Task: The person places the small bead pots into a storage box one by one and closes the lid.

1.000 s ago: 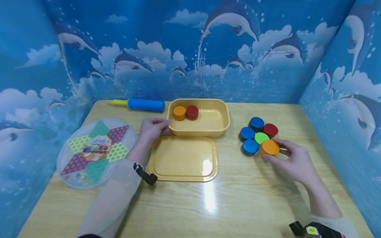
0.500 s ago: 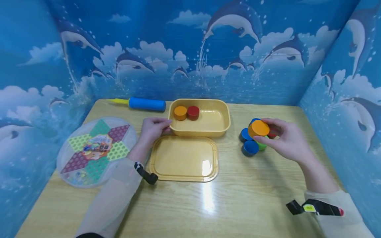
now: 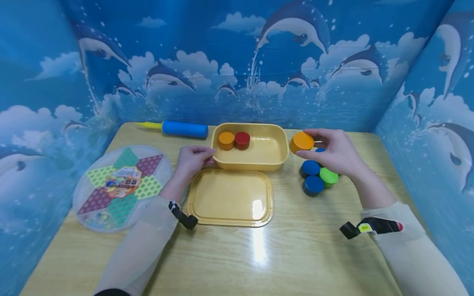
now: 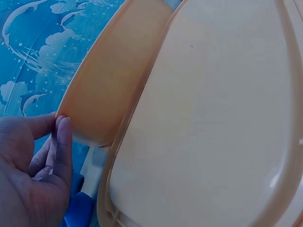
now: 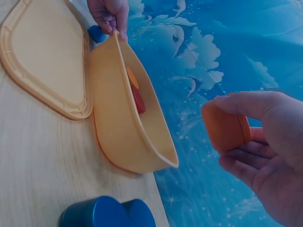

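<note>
My left hand [image 3: 192, 161] pinches the left rim of a yellow plastic box [image 3: 266, 165], thumb and fingers on either side of its wall in the left wrist view. An orange round piece [image 3: 226, 140] and a red round piece [image 3: 242, 140] sit side by side in the box's left part. Just beyond the box's right end, my right hand [image 3: 335, 151] holds another orange round piece [image 5: 225, 125] in the air between thumb and fingers. Below that hand stand blue round pieces [image 3: 313, 185] and a green one [image 3: 328, 177]; the hand partly covers this group.
A matching yellow lid [image 3: 231, 198] lies flat in front of the box. To the left is a round clear Chinese checkers case [image 3: 122, 187]. A blue hand pump [image 3: 184, 129] with a yellow nozzle lies at the back. Dolphin-print cloth [image 3: 237, 61] walls the table's back and sides.
My right hand has lifted the orange piece off the table and carried it left and away from me, up to the box's right end. My left hand stays on the box rim.
</note>
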`<state>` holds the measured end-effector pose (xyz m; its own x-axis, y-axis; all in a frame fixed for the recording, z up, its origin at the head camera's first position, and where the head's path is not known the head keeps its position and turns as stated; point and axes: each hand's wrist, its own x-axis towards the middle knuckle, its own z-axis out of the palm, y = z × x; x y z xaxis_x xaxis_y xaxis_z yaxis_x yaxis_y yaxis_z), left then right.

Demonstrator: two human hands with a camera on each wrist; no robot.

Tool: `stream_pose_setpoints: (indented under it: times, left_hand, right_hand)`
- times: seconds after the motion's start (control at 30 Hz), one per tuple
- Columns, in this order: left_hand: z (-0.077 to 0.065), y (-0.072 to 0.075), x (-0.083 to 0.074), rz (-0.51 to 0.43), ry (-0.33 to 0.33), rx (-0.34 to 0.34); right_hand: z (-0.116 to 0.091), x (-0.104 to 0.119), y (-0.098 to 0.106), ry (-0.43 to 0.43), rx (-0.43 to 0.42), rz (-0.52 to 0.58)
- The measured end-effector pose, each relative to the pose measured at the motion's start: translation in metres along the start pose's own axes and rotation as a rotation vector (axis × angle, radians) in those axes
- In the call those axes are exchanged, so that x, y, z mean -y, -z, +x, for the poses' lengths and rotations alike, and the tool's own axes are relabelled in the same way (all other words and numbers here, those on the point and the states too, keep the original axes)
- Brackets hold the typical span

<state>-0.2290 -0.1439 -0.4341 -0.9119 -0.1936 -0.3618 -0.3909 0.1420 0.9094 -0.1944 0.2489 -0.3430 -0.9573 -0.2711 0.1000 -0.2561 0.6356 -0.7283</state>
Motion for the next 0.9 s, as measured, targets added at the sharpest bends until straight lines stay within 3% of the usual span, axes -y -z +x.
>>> stream_pose_setpoints:
  times: [0.3, 0.63, 0.9]
  left_hand:
    - [0.0, -0.001, -0.003, 0.008, 0.026, -0.009]
    - [0.0, 0.001, -0.002, -0.003, 0.021, 0.002]
    - [0.001, 0.002, 0.0, -0.021, 0.0, 0.016]
  right_hand:
    - [0.037, -0.003, -0.02, 0.01, 0.092, 0.099]
    - [0.082, -0.01, -0.05, 0.015, 0.178, 0.131]
    - [0.112, -0.01, -0.073, -0.034, 0.212, 0.046]
